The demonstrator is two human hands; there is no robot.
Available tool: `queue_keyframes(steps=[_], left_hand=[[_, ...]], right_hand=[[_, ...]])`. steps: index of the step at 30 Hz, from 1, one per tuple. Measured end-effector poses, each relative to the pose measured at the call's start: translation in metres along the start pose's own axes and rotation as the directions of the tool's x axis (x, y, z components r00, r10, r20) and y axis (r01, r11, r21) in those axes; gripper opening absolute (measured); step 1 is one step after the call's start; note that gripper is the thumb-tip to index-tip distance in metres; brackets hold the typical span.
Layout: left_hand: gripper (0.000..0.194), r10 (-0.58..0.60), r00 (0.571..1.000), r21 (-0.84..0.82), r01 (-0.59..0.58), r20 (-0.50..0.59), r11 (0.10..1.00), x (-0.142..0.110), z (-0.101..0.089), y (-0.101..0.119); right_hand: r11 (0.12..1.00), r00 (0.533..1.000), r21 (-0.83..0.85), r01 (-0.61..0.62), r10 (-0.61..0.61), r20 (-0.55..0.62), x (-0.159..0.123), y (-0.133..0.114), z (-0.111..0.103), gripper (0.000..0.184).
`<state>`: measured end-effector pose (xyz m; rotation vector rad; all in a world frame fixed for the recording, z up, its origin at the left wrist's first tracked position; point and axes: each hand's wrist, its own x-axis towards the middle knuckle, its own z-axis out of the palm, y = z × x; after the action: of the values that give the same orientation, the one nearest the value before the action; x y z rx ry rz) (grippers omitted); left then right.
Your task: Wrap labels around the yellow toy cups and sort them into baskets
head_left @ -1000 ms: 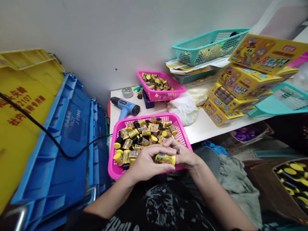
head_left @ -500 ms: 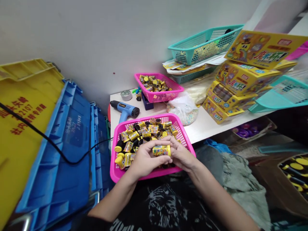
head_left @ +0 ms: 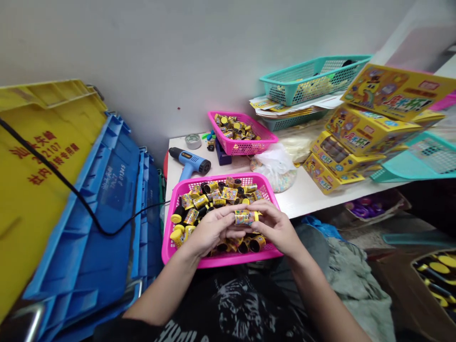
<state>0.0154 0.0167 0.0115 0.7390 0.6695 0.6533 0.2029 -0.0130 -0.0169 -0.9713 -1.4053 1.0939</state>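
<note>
We are holding one small labelled canister [head_left: 245, 217] level above the near part of the front pink basket [head_left: 245, 258], probably so that anything slipping would be landing among the other canisters [head_left: 230, 194] there. Our left hand [head_left: 213, 229] is gripping its left end, thumb on top and fingers curling beneath, which is seemingly keeping the body steady and leaving the printed label facing us. Our right hand [head_left: 277, 227] is closing thumb and fingertips about the yellow end, perhaps because two opposed grips are giving better control over so short a cylinder; we are not making out exactly what each fingertip is pressing. The basket is sitting right against our body, likely sparing us any reaching. Beyond it, the blue heat gun [head_left: 190, 161] is lying on the white table [head_left: 302, 202], its handle pointing towards us, as if for easy grasping. A second pink basket [head_left: 249, 148] is holding more canisters by the wall, while a tied plastic bag [head_left: 276, 172] is resting beside it and yellow cartons [head_left: 356, 130] are standing stacked on the right, presumably saving table space.
</note>
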Motion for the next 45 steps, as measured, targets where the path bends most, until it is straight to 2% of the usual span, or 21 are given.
queue_keyframes(steps=[4,7,9,10,11,12,14,17,19,22,25,27,30,33,36,38,41,43,45], left_hand=[[0.037,0.044,0.990,0.079,-0.034,-0.131,0.996,0.003,-0.004,-0.005],[0.031,0.126,0.945,0.104,-0.098,-0.302,0.990,0.007,-0.008,-0.001],[0.029,0.223,0.883,0.128,-0.186,-0.413,0.974,0.008,-0.014,0.004],[0.029,0.267,0.853,0.141,-0.228,-0.448,0.963,0.008,-0.018,0.006],[0.030,0.299,0.833,0.151,-0.258,-0.466,0.954,0.008,-0.023,0.008],[0.032,0.318,0.822,0.159,-0.276,-0.472,0.948,0.008,-0.027,0.010],[0.034,0.337,0.815,0.174,-0.289,-0.472,0.941,0.006,-0.034,0.010],[0.036,0.323,0.825,0.177,-0.271,-0.463,0.946,0.005,-0.043,0.005],[0.036,0.303,0.834,0.164,-0.256,-0.461,0.953,0.005,-0.046,0.003],[0.031,0.294,0.832,0.152,-0.252,-0.469,0.956,0.004,-0.048,0.003],[0.028,0.305,0.817,0.149,-0.266,-0.489,0.952,0.003,-0.049,0.005],[0.027,0.317,0.804,0.149,-0.281,-0.503,0.948,0.003,-0.050,0.007],[0.026,0.310,0.803,0.150,-0.272,-0.510,0.951,0.005,-0.051,0.005],[0.025,0.273,0.816,0.162,-0.220,-0.510,0.962,0.007,-0.051,0.003],[0.025,0.262,0.827,0.173,-0.201,-0.498,0.964,0.007,-0.049,0.003],[0.026,0.273,0.826,0.173,-0.214,-0.494,0.961,0.007,-0.047,0.003],[0.027,0.274,0.827,0.180,-0.211,-0.492,0.961,0.007,-0.047,0.001],[0.026,0.271,0.831,0.196,-0.198,-0.486,0.960,0.007,-0.047,0.000],[0.026,0.294,0.824,0.216,-0.213,-0.484,0.953,0.007,-0.049,0.002]], right_hand=[[0.998,1.000,-0.063,0.001,0.001,0.026,0.000,-0.002,0.002,0.033],[0.992,0.999,-0.113,-0.049,0.049,-0.003,0.002,-0.005,0.000,0.034],[0.990,0.986,-0.122,-0.066,0.045,-0.162,0.007,-0.004,-0.007,0.032],[0.988,0.964,-0.137,-0.068,0.030,-0.263,0.011,-0.003,-0.013,0.032],[0.981,0.942,-0.179,-0.076,0.012,-0.336,0.014,0.000,-0.019,0.033],[0.962,0.933,-0.258,-0.092,-0.007,-0.359,0.018,0.003,-0.025,0.035],[0.860,0.964,-0.498,-0.112,-0.027,-0.265,0.025,0.012,-0.033,0.037],[0.652,0.999,-0.757,-0.035,0.040,-0.011,0.029,0.024,-0.028,0.022],[0.585,0.987,-0.811,0.012,0.123,0.104,0.028,0.029,-0.016,0.016],[0.483,0.944,-0.869,0.106,0.225,0.240,0.026,0.031,-0.001,0.016],[0.435,0.913,-0.881,0.186,0.254,0.318,0.026,0.027,-0.002,0.011],[0.432,0.908,-0.881,0.192,0.262,0.326,0.026,0.023,-0.008,0.013],[0.491,0.934,-0.861,0.130,0.232,0.273,0.026,0.019,-0.018,0.014],[0.567,0.983,-0.824,0.018,0.141,0.118,0.026,0.019,-0.023,0.012],[0.557,0.998,-0.830,-0.025,-0.030,-0.050,0.027,0.021,-0.025,0.012],[0.479,0.998,-0.878,0.016,-0.063,-0.017,0.028,0.022,-0.023,0.007],[0.357,0.991,-0.928,0.104,0.041,0.127,0.025,0.020,-0.015,0.023],[0.371,0.975,-0.921,0.122,0.126,0.180,0.020,0.018,-0.007,0.017],[0.425,0.948,-0.895,0.134,0.207,0.240,0.015,0.016,-0.001,0.013]])
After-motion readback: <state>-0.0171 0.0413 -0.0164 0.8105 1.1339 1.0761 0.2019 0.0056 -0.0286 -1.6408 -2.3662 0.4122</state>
